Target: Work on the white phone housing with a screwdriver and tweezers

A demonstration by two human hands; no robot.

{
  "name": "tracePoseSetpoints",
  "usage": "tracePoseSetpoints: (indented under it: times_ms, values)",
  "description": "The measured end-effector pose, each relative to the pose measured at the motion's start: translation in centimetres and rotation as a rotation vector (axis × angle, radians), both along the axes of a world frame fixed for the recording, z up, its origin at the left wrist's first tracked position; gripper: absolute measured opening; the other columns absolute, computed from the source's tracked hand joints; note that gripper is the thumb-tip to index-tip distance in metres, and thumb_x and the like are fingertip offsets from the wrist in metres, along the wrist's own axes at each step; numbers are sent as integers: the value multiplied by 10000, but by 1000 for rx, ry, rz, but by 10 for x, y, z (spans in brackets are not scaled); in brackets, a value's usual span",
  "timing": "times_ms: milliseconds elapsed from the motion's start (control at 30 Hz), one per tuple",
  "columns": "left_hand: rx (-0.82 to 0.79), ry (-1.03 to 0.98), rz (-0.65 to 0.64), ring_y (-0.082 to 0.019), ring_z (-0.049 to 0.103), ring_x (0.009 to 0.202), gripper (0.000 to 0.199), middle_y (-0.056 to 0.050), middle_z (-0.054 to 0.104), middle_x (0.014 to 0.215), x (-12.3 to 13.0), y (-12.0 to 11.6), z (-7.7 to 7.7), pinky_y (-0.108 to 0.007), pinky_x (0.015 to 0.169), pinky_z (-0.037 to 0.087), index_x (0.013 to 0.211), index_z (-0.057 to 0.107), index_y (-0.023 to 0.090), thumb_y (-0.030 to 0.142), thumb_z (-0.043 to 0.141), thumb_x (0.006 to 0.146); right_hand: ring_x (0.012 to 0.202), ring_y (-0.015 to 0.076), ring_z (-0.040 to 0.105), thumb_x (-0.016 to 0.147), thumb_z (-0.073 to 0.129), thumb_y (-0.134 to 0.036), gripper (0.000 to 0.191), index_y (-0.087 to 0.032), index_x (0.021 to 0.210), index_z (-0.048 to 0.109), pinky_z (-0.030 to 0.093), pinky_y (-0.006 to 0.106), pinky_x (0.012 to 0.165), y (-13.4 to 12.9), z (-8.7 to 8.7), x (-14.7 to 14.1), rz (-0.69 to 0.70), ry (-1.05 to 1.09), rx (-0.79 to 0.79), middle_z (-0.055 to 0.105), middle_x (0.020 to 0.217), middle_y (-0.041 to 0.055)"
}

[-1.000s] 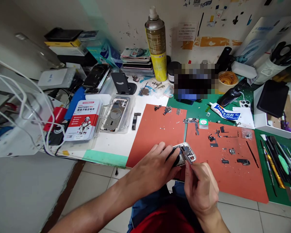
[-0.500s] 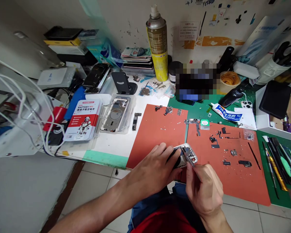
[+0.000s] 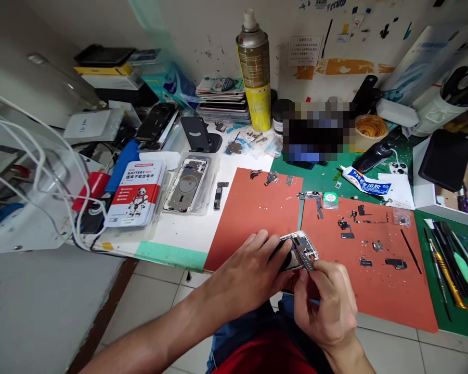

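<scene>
Left hand [image 3: 251, 267] half curled over the opened phone [image 3: 304, 243], fingers across its top, thumb by the near edge; presumably this steadies the thin frame. Right hand [image 3: 329, 301] pinched closed on a ridged metal tool [image 3: 304, 261], whose far end lies over the phone's exposed inside; gripping close to the work likely favours fine control. Tool type: cannot tell. Phone location: front edge of the orange mats [image 3: 242, 223], near where they meet; resting or lifted, cannot tell. Loose parts [image 3: 395, 264] spread apart on the right mat [image 3: 382, 309], probably against mix-ups. Hand tools [image 3: 448, 249] at far right, within the right hand's easy reach, I judge
</scene>
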State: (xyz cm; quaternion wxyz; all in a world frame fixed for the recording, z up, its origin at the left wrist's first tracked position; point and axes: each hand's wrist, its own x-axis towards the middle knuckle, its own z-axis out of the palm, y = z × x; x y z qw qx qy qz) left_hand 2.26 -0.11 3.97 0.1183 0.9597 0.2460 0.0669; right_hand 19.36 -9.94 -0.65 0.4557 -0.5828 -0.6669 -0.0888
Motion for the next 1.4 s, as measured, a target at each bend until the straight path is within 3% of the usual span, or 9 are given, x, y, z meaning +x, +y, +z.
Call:
tracePoseSetpoints:
  times_ms: [300, 567, 700, 1233, 1400]
  values:
    - [-12, -17, 18, -300, 520, 959, 468, -152, 646, 1134, 1, -1, -2, -504, 842, 591, 1463, 541, 41, 377, 413, 1163, 808, 177, 587, 882, 770, 23, 305, -115, 1110, 622, 503, 320, 666, -1, -3, 1, -11, -1, -2, 692, 942, 117]
    - [23, -9, 14, -321, 546, 1003, 481, -173, 651, 1175, 0, -1, -2, -511, 856, 594, 1462, 547, 36, 387, 417, 1161, 856, 210, 629, 851, 788, 40, 371, -90, 1155, 619, 546, 354, 685, -2, -6, 0, -35, -3, 25, 702, 1007, 166]
    - [22, -1, 6, -322, 557, 1002, 483, -174, 661, 1176, 0, -1, -1, -514, 861, 601, 1461, 551, 30, 387, 434, 1158, 772, 174, 597, 860, 795, 27, 397, -89, 1194, 614, 519, 319, 640, -1, -5, 0, -31, 0, 22, 690, 923, 107]
    - [36, -18, 29, -321, 601, 1034, 447, -175, 673, 1183, -1, -4, -2, -501, 846, 593, 1443, 551, 68, 394, 414, 1169, 837, 192, 651, 854, 811, 19, 487, -97, 1268, 582, 572, 338, 672, -1, -7, -3, -51, 93, 30, 703, 989, 124]
    - [36, 10, 30, -324, 599, 1029, 461, -173, 682, 1211, -1, -5, -3, -503, 872, 594, 1458, 548, 53, 390, 461, 1155, 762, 153, 665, 869, 784, 46, 459, -161, 1226, 583, 574, 294, 632, -3, -8, -3, -61, 180, 10, 720, 926, 58]
